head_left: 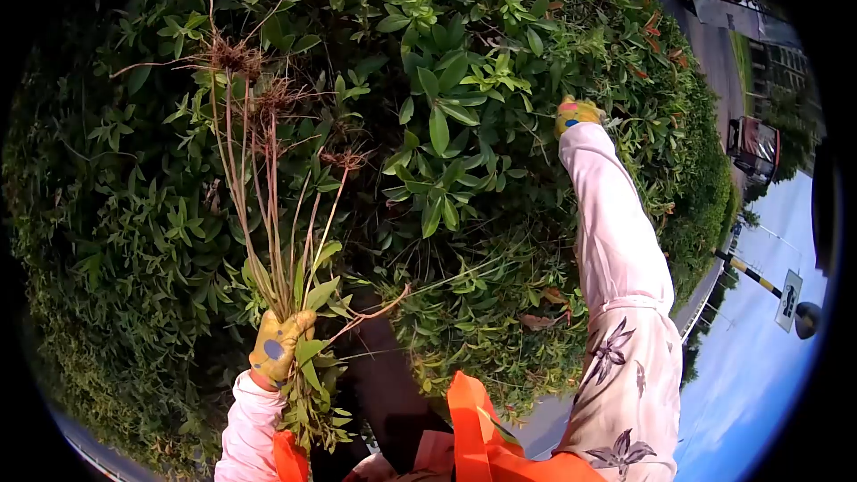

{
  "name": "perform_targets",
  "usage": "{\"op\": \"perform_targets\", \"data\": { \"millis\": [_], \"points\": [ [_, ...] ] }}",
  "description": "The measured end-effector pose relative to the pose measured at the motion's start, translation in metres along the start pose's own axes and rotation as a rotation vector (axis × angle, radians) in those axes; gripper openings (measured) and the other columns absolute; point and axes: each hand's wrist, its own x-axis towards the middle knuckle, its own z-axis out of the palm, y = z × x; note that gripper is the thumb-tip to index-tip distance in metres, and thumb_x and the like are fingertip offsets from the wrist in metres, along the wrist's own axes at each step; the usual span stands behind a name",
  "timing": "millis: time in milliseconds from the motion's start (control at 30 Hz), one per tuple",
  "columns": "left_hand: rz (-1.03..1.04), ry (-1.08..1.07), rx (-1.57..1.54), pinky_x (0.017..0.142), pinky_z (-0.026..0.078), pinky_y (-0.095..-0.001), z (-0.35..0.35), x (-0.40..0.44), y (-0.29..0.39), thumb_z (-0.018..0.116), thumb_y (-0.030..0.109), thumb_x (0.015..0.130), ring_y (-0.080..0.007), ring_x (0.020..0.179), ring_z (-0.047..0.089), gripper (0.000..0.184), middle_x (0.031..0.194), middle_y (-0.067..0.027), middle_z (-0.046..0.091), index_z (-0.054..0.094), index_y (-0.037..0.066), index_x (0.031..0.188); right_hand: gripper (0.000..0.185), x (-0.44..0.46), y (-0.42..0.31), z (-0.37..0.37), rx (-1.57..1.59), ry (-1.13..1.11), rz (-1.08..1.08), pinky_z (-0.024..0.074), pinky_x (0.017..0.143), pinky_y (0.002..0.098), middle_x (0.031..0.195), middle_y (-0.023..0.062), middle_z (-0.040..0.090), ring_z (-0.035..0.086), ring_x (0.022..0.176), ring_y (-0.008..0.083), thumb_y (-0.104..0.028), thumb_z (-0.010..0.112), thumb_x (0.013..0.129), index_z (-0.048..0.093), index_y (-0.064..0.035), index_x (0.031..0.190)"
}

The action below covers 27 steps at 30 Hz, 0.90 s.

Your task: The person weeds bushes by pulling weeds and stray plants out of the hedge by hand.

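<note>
two yellow-gloved hands: one left hand (279, 352), one right hand (578, 117). one bunch of uprooted plants (277, 232) in the left fingers (293, 325); about four root clumps (234, 57) beyond those fingers, the stems too tangled to count. one hedge (437, 125) around and between both sets of fingers, its leaves uncountable. two pale pink sleeves, a left sleeve (250, 428) and a right sleeve (616, 214), each behind its own fingers; three dark flower prints (610, 350) on the right one. two visible pieces of orange cloth (473, 419), nearer the body than either set of fingers. well right of the right fingers, one red-framed vehicle (757, 148), one striped pole (743, 266) and one sign (789, 301).
</note>
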Motion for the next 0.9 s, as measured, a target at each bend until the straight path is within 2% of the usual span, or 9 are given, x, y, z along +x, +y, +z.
{"op": "perform_targets", "data": {
  "millis": [67,133,200,333,567,600,700,767,900],
  "points": [
    [-0.038,0.024,-0.002,0.051,0.035,-0.0238,0.000,-0.001,0.006,0.063,0.029,0.085,-0.0082,0.056,0.045,0.030,0.061,-0.0001,0.053,0.058,0.001,0.075,0.027,0.082,0.005,0.112,0.226,-0.068,-0.128,0.0472,0.085,0.0417,0.115,0.0145,0.061,0.060,0.103,0.0314,-0.024,0.049,0.089,0.064,-0.0070,0.103],
    [-0.070,0.040,-0.006,0.050,0.034,-0.0244,0.001,-0.001,0.006,0.062,0.030,0.085,-0.0083,0.056,0.044,0.030,0.060,0.0006,0.052,0.057,0.001,0.075,0.035,0.032,-0.006,0.118,0.148,0.124,-0.255,0.0463,0.088,0.0399,0.110,0.0168,0.062,0.060,0.101,0.0326,-0.031,0.046,0.089,0.067,-0.0063,0.100],
    [0.018,0.013,0.121,0.051,0.034,-0.0253,0.000,0.004,0.004,0.062,0.030,0.085,-0.0088,0.055,0.043,0.030,0.059,0.0007,0.051,0.057,0.002,0.075,0.037,0.001,-0.021,0.141,0.715,0.194,-0.097,0.0448,0.088,0.0423,0.109,0.0201,0.061,0.058,0.101,0.0363,-0.034,0.045,0.089,0.066,-0.0061,0.102],
    [-0.029,0.041,0.008,0.053,0.035,-0.0252,0.007,0.004,0.006,0.061,0.029,0.085,-0.0095,0.057,0.045,0.029,0.061,-0.0011,0.052,0.058,0.001,0.078,0.041,-0.049,-0.079,0.148,1.088,0.186,0.127,0.0454,0.077,0.0403,0.093,0.0229,0.063,0.059,0.089,0.0387,-0.038,0.048,0.088,0.066,-0.0014,0.091],
    [0.041,0.019,0.010,0.058,0.039,-0.0242,0.024,0.014,-0.009,0.061,0.018,0.085,-0.0089,0.062,0.047,0.018,0.069,0.0005,0.055,0.059,0.000,0.086,0.028,-0.322,-0.178,0.143,1.134,-0.205,-0.635,0.0498,0.072,0.0397,0.095,0.0177,0.064,0.063,0.085,0.0331,-0.025,0.050,0.090,0.062,-0.0044,0.104],
    [0.104,0.017,0.064,0.059,0.039,-0.0244,0.027,0.014,-0.008,0.061,0.018,0.085,-0.0092,0.063,0.048,0.018,0.069,0.0004,0.055,0.059,0.000,0.087,0.025,-0.348,-0.184,0.145,1.239,0.196,-0.677,0.0506,0.069,0.0389,0.097,0.0165,0.064,0.063,0.082,0.0320,-0.024,0.049,0.091,0.063,-0.0062,0.101],
    [0.090,0.082,0.072,0.059,0.040,-0.0246,0.031,0.007,-0.006,0.062,0.017,0.086,-0.0097,0.062,0.047,0.016,0.070,0.0000,0.055,0.059,0.001,0.086,0.029,-0.342,-0.158,0.132,1.521,-0.158,-0.423,0.0494,0.068,0.0419,0.085,0.0203,0.064,0.062,0.079,0.0370,-0.030,0.053,0.090,0.062,-0.0029,0.095],
    [0.075,0.110,-0.008,0.055,0.038,-0.0239,0.030,0.000,-0.007,0.060,0.018,0.086,-0.0094,0.059,0.047,0.018,0.067,-0.0012,0.055,0.058,0.001,0.083,0.028,-0.296,-0.122,0.144,1.304,-0.091,-0.363,0.0481,0.065,0.0393,0.083,0.0186,0.064,0.061,0.078,0.0371,-0.029,0.054,0.089,0.062,-0.0026,0.095],
    [0.056,0.091,0.024,0.054,0.037,-0.0239,0.013,-0.011,-0.011,0.061,0.023,0.086,-0.0098,0.058,0.047,0.025,0.064,-0.0023,0.053,0.058,0.000,0.080,0.039,-0.152,-0.007,0.156,0.526,0.560,-0.276,0.0316,0.093,0.0445,0.113,0.0157,0.055,0.049,0.107,0.0341,-0.021,0.057,0.082,0.052,-0.0086,0.118]
  ]
}}
